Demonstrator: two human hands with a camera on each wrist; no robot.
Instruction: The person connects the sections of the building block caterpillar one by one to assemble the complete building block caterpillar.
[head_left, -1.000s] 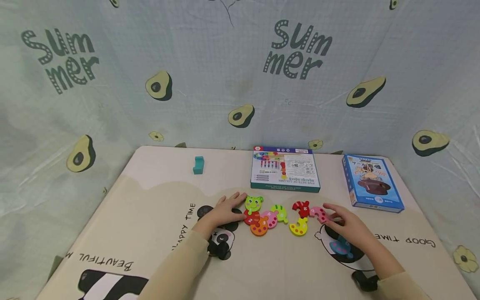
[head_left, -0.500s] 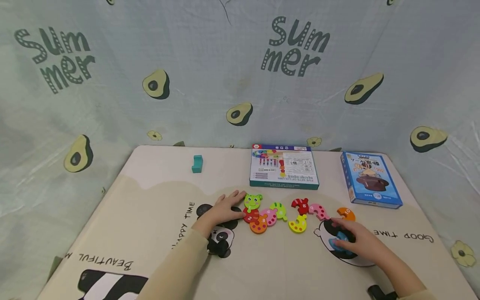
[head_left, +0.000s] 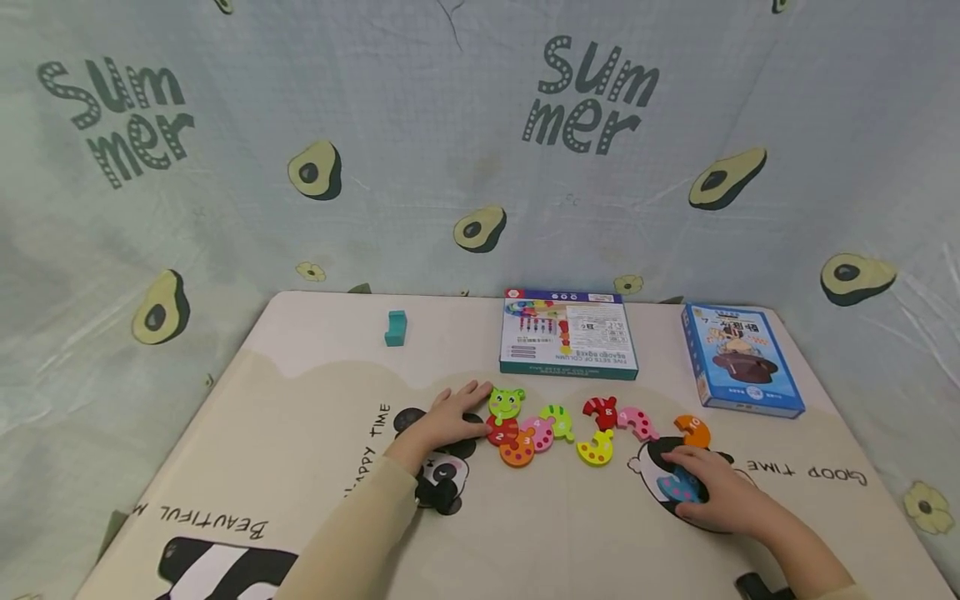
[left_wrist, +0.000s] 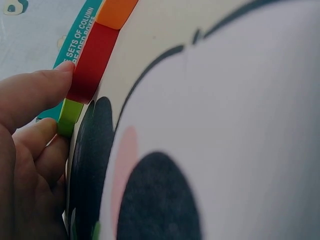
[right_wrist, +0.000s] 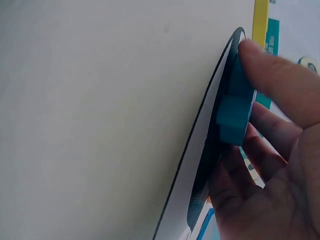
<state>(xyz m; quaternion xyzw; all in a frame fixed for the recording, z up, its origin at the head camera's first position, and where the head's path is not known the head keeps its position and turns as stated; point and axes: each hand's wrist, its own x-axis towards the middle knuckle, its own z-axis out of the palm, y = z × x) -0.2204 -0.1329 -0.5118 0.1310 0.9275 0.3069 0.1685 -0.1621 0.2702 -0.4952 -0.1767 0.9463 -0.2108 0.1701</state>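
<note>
In the head view my left hand [head_left: 450, 417] rests beside a caterpillar puzzle. Its fingers touch the green face piece [head_left: 506, 403]; its thumb touches the red number piece [head_left: 502, 432]. An orange piece [head_left: 517, 451], a pink piece [head_left: 537, 434] and a green striped piece [head_left: 557, 421] continue the row. Farther right my right hand [head_left: 716, 492] holds a blue dotted puzzle piece [right_wrist: 235, 115] low over the panda print, thumb on one side and fingers on the other. Separate from the row lie a yellow piece [head_left: 596, 449], a red striped piece [head_left: 602, 412] and a pink piece [head_left: 637, 423].
An orange piece [head_left: 692, 431] lies just beyond my right hand. A puzzle box [head_left: 570, 337] and a blue box [head_left: 745, 360] lie at the back of the table. Back left stands a small teal block [head_left: 395, 328]. A black object [head_left: 757, 586] sits by my right forearm.
My right hand has left the pink piece and moved nearer to me, onto the blue piece. The orange piece beyond it has come into sight. My left hand stays put.
</note>
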